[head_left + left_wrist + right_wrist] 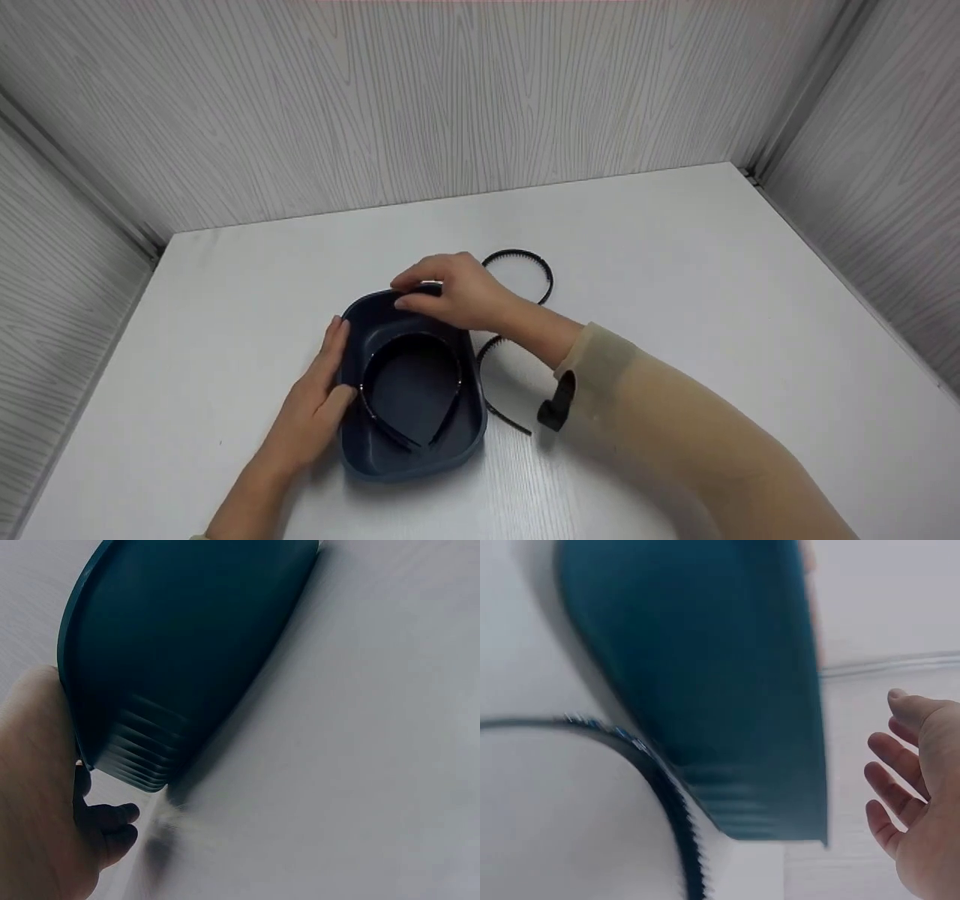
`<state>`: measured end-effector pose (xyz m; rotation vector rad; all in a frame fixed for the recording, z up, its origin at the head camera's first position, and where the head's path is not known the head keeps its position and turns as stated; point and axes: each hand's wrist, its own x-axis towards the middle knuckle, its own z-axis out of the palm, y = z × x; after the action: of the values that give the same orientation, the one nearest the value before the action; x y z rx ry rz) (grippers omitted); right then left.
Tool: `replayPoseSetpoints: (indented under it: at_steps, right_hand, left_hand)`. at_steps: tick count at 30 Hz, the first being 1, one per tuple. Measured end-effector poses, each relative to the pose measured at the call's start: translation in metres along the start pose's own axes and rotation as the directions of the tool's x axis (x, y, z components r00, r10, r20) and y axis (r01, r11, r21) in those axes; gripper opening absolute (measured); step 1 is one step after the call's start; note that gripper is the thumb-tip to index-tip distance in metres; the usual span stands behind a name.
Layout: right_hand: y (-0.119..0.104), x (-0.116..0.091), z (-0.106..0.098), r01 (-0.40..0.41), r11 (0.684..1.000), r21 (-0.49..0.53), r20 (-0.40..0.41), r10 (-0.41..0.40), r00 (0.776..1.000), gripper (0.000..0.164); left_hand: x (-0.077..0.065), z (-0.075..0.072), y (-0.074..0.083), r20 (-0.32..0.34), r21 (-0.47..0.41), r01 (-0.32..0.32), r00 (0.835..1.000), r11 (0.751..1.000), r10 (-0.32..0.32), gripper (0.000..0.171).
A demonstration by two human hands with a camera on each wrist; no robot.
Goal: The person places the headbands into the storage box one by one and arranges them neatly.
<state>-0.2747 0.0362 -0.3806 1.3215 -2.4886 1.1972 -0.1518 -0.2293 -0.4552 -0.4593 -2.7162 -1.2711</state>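
Note:
A dark blue plastic bin [412, 474] with rounded corners stands on the white table. Inside it lies a thin black headband [459, 367], its two ends toward the near side. My left hand [311, 416] holds the bin's left wall, thumb over the rim; the left wrist view shows this hand [37, 787] at the rim from outside. Over the far rim hovers my right hand [465, 292], thumb and fingers apart with nothing between them. In the right wrist view, that hand [926, 787] has loosely bent fingers away from the bin [697, 690].
To the right of the bin lie two more black toothed headbands, a farther one [550, 277] and a nearer one [510, 421], both partly hidden by my right arm. Pale wood-grain panels [450, 97] stand around the white table [675, 247].

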Motion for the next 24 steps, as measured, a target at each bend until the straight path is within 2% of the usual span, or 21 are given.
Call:
replayPoseSetpoints:
  at_steps: [5, 14, 24]
  right_hand:
    - [0.005, -0.003, -0.024, -0.072, 0.997, 0.016, -0.041, 0.072, 0.997, 0.03]
    - [0.023, -0.013, -0.057, -0.134, 0.991, 0.028, -0.11, 0.137, 0.984, 0.028]
    - [0.057, -0.02, -0.082, -0.247, 0.965, 0.09, -0.158, 0.258, 0.953, 0.026]
  left_hand:
    - [-0.001, 0.0, 0.001, -0.002, 0.001, 0.008, 1.0, 1.0, -0.008, 0.078]
    - [-0.002, 0.0, -0.002, 0.004, 0.012, 0.019, 1.0, 1.0, -0.019, 0.078]
    - [-0.006, 0.002, -0.003, -0.002, 0.0, 0.019, 1.0, 1.0, -0.019, 0.079]
